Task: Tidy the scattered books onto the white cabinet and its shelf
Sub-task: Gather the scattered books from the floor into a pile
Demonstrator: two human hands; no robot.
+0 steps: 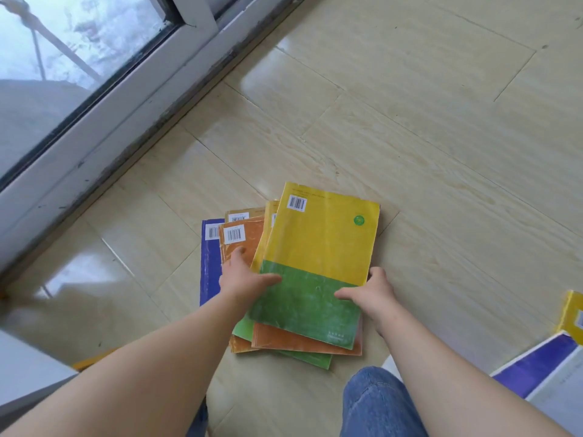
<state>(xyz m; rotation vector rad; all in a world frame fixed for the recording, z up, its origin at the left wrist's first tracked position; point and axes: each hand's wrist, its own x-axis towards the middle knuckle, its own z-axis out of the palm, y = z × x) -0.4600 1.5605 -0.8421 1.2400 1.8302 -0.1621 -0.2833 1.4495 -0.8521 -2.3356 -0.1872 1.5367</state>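
A loose pile of several thin books lies on the tiled floor. On top is a yellow and green book point(318, 253), back cover up with a barcode. Under it show an orange book point(243, 238), another orange one point(303, 342), a green edge point(243, 329) and a blue book point(209, 263) at the left. My left hand point(244, 277) grips the pile's left side, thumb lying on the green cover. My right hand point(370, 293) grips the top book's right edge, thumb on the cover and fingers under it. The white cabinet is not clearly in view.
A sliding window frame point(104, 121) runs diagonally along the floor at the left. Another blue and white book point(542, 370) and a yellow book point(572, 316) lie at the right edge. My jeans-clad knee point(375, 402) is at the bottom. A white furniture corner point(22, 367) sits lower left.
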